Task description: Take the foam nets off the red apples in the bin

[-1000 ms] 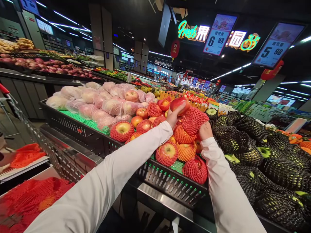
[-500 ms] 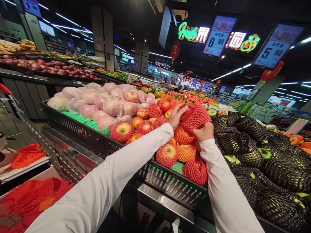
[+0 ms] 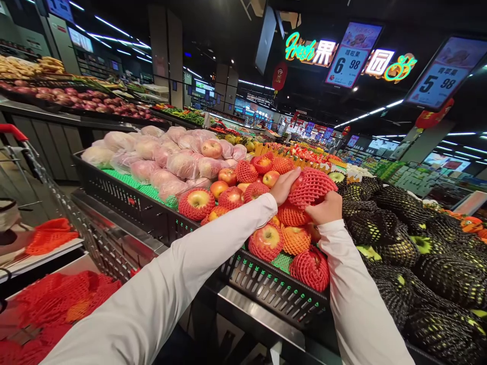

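Both my hands are at a red apple (image 3: 298,181) above the front of the apple display. A red foam net sleeve (image 3: 314,187) covers most of it. My left hand (image 3: 284,186) is closed around the apple's left side, its fingers on top. My right hand (image 3: 327,208) grips the sleeve's lower right end, with the fingers partly hidden behind it. Below lie several apples in red and orange foam nets, such as a net-covered apple (image 3: 266,242) and an orange-netted one (image 3: 296,240).
A black slotted crate (image 3: 266,281) holds the apples; bagged apples (image 3: 186,165) fill its left part. On the right are fruits in black nets (image 3: 449,274). A metal shopping cart (image 3: 72,228) and loose red foam nets (image 3: 64,299) are at the left. Price signs (image 3: 353,56) hang overhead.
The red foam net has slid further left over the apple, so less bare red skin shows. The view has shifted slightly to the left.
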Demonstrator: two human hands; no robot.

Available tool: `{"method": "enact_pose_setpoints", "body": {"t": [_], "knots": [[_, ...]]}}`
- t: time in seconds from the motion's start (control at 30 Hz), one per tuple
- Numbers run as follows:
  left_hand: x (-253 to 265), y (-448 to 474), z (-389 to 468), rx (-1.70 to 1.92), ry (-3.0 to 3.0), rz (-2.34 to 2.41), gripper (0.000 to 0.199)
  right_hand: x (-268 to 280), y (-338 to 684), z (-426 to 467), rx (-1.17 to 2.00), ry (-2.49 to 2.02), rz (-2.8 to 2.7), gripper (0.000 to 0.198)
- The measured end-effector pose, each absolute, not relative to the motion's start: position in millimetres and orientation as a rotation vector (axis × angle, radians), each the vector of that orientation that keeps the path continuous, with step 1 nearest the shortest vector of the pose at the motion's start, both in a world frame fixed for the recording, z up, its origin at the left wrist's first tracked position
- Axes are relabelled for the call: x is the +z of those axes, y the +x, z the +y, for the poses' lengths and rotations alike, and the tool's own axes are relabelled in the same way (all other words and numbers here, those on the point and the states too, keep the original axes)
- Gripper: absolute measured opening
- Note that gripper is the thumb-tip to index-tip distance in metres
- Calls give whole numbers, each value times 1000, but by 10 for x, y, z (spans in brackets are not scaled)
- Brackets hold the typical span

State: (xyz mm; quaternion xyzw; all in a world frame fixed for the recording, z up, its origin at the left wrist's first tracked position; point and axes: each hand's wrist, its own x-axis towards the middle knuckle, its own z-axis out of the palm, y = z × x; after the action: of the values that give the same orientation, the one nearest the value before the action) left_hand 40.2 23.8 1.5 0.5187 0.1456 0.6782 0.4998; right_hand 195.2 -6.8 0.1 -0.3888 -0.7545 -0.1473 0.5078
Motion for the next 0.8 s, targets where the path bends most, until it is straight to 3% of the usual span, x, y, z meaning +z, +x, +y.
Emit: {"method": "enact_pose_setpoints", "body": {"t": [0.23, 0.4, 0.57, 0.8], "knots": [[-36, 380, 255, 1670, 1443, 394, 36, -58, 1956, -24, -373, -814, -1797, 55], [39, 304, 150, 1926, 1701, 421, 32, -211, 2142, 173, -511, -1048, -1739, 61], [61, 285, 165, 1892, 2020, 422, 31, -204, 2123, 157, -527, -1132, -1683, 57], [57, 297, 165, 1842, 2004, 461, 26, -118, 1963, 70, -562, -1036, -1542, 56]]}}
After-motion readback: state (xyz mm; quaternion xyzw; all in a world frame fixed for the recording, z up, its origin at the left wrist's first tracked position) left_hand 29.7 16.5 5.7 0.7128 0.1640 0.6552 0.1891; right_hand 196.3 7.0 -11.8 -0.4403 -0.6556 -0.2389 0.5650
